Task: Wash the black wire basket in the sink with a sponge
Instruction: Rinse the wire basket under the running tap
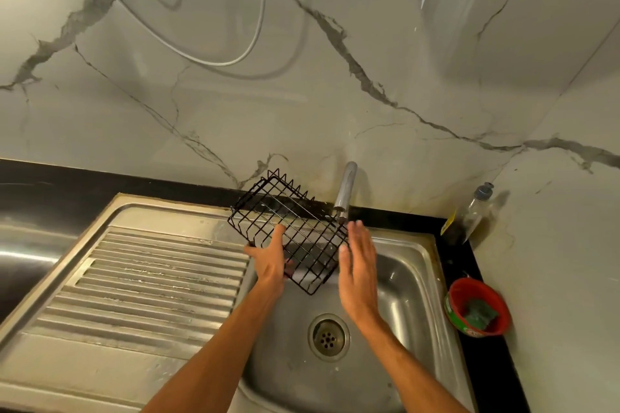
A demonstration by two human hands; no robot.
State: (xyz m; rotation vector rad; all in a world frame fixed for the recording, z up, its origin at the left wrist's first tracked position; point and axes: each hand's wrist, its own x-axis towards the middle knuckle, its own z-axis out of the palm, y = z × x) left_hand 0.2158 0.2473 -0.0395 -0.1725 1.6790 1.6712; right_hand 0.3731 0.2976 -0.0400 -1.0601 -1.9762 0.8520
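Observation:
The black wire basket (295, 228) hangs tilted above the steel sink basin (412, 282), just under the tap. My left hand (270, 261) grips its lower left edge, fingers curled round the wires. My right hand (359, 268) is beside the basket's right side with straight fingers, holding nothing; whether it touches the wires is unclear. A green sponge (478, 313) lies in a red tub (479, 290) on the counter to the right of the sink.
The steel tap (345, 191) stands at the back of the sink. A ribbed draining board (151, 278) lies to the left, the drain (328, 337) in the basin floor. A clear plastic bottle (471, 211) stands in the back right corner. Marble wall behind, cables hanging.

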